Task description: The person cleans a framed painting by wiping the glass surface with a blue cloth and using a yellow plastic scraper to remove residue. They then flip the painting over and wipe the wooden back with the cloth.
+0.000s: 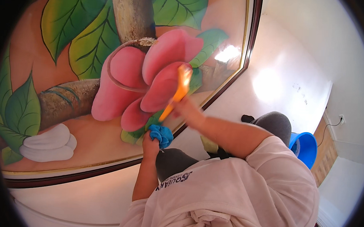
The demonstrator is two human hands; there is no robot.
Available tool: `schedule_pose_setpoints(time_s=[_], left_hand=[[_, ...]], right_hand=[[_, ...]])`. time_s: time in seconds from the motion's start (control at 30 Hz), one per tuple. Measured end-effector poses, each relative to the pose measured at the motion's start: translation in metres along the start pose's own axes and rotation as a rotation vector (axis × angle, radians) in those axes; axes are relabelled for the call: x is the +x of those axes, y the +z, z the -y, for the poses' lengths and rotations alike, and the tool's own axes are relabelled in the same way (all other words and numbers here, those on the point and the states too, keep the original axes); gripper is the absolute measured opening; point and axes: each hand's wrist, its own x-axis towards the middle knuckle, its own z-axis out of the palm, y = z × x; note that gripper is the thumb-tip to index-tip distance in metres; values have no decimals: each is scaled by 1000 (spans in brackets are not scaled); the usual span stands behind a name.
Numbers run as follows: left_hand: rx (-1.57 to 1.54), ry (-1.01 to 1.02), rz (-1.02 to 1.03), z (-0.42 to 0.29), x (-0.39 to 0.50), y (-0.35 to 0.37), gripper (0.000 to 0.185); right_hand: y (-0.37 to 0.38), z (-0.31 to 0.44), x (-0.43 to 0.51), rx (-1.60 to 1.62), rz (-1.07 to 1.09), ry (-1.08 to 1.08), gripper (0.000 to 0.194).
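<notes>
Bunched in my left hand [150, 145] is a blue cloth [161, 135], held near the lower edge of a large framed painting [104, 149]. My right hand [183, 109], blurred, grips an orange tool [180, 90] in front of the picture. One narrow end of this tool points down toward the cloth; the other end is wider and catches bright light. Blur hides what kind of tool it is and whether it touches the picture's surface. A pink flower [162, 79] with green leaves and brown branches is painted behind my hands.
The dark wood frame [222, 95] has a gold inner edge. A blue bucket [309, 149] stands at the right beyond my knee [274, 125]. Farther right, a cord [330, 125] runs from a wall outlet [341, 119]. A glossy pale surface [281, 75] lies beside the frame.
</notes>
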Motion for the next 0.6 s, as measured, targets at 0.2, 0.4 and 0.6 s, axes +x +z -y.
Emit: schedule_pose_setpoints(time_s=[0.2,0.4,0.6], left_hand=[[-39,54,56,-4,1,-4,28],[32,66,58,-29,-7,-7,30],[-45,255,153,-69,-12,3,36]], right_hand=[[-3,12,14,291,-66,-10,29],[-167,77,-19,79,-461,-244,26],[-380,59,-190,-239,-1232,-391,26]])
